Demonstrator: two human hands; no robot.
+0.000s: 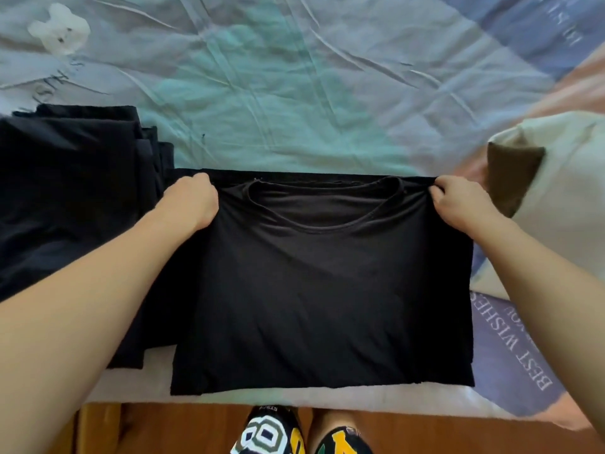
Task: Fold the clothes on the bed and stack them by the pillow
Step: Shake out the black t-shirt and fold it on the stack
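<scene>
Black T-shirt held by both shoulders, spread crosswise at the near edge of the bed.

The black T-shirt (322, 290) fills frame centre, collar toward the top of the frame, hem toward the bottom edge; its held edge runs left-right. Left hand (193, 199) pinches the left shoulder corner, fingers curled into the cloth; right hand (458, 203) pinches the right corner likewise. Both sit level, equally near. Likely next fold runs along this edge. Dark folded stack (75, 178) lies just left; cream garment (563, 191) at right edge.
</scene>
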